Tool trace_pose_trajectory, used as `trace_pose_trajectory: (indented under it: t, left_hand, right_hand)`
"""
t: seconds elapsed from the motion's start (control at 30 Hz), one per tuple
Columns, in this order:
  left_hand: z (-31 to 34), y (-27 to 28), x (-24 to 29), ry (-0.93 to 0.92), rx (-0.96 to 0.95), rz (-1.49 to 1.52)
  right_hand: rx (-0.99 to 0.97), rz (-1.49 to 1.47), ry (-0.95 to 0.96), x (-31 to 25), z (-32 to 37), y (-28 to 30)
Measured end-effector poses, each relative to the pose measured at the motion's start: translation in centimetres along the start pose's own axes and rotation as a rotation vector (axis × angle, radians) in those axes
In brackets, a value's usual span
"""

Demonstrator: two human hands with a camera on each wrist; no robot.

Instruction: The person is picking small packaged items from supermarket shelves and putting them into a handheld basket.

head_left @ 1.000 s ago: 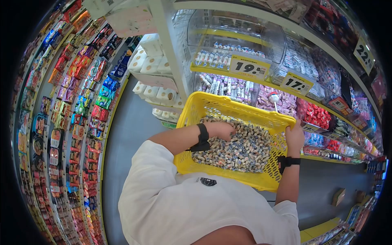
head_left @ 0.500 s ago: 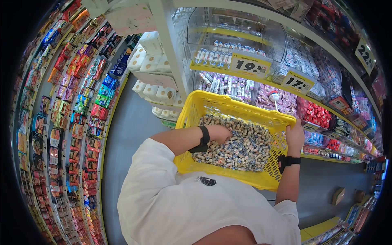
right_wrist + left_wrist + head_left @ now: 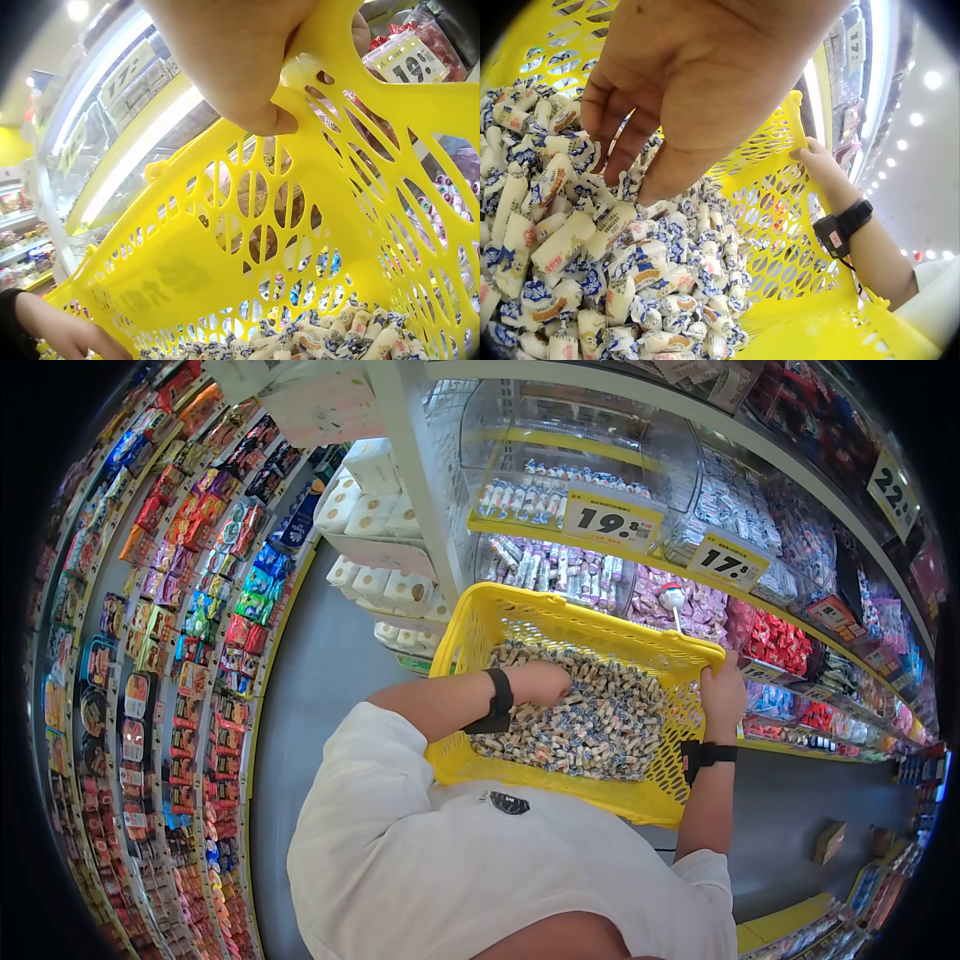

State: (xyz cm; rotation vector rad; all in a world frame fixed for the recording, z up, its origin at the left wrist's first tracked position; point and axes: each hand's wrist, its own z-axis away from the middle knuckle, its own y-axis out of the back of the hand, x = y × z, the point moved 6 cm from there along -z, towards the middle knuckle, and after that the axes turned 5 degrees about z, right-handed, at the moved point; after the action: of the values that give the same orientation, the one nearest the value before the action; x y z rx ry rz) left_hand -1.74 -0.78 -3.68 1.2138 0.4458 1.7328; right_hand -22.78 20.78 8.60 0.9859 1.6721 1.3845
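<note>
A yellow plastic basket (image 3: 590, 616) with a perforated wall holds a deep layer of wrapped candies (image 3: 600, 735) in white, blue-printed twist wrappers. My left hand (image 3: 540, 683) is down among them at the basket's left side. In the left wrist view, that hand (image 3: 682, 97) has bent fingers, and the thumb and fingertips pinch a candy (image 3: 628, 184) by its wrapper. At the basket's far right corner, my right hand (image 3: 722, 692) grips the rim. The right wrist view shows its thumb (image 3: 274, 122) over the inner side of the rim.
Shelf bins of candy (image 3: 560, 570) with price tags (image 3: 612, 523) stand right behind the basket. Packs of tissue rolls (image 3: 375, 510) are stacked at the shelf's end. Across the grey floor (image 3: 300, 690), a long shelf of packaged snacks (image 3: 190, 620) runs along the left.
The left hand's fingers, more extended a second ago, have curled in among the candies. It has shifted slightly within the basket. The right hand and basket have stayed put.
</note>
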Motion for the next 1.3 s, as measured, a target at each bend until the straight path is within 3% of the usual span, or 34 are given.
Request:
trace_pose_trajectory:
  t: [0.27,0.5,0.7,0.8,1.0,1.3]
  left_hand:
    - [0.7,1.8,0.9,-0.035,0.153,0.154]
    - [2.6,6.6,3.9,-0.084,0.242,0.348]
    - [5.4,11.4,5.8,-0.139,0.429,0.407]
    - [7.0,14.4,6.6,-0.332,0.668,0.365]
    - [12.0,20.6,9.0,-0.330,0.813,0.481]
    - [17.6,27.8,9.1,-0.278,1.080,0.299]
  right_hand:
    - [-0.003,-0.009,0.000,0.3,-0.1,-0.3]
    - [-0.005,-0.013,-0.005,-0.1,0.0,0.3]
    - [-0.005,-0.011,-0.011,0.1,0.0,0.0]
    - [-0.013,-0.012,-0.011,0.2,-0.2,-0.2]
    - [-0.029,-0.016,-0.018,0.3,-0.3,-0.3]
    - [-0.015,-0.032,-0.005,-0.1,0.0,0.4]
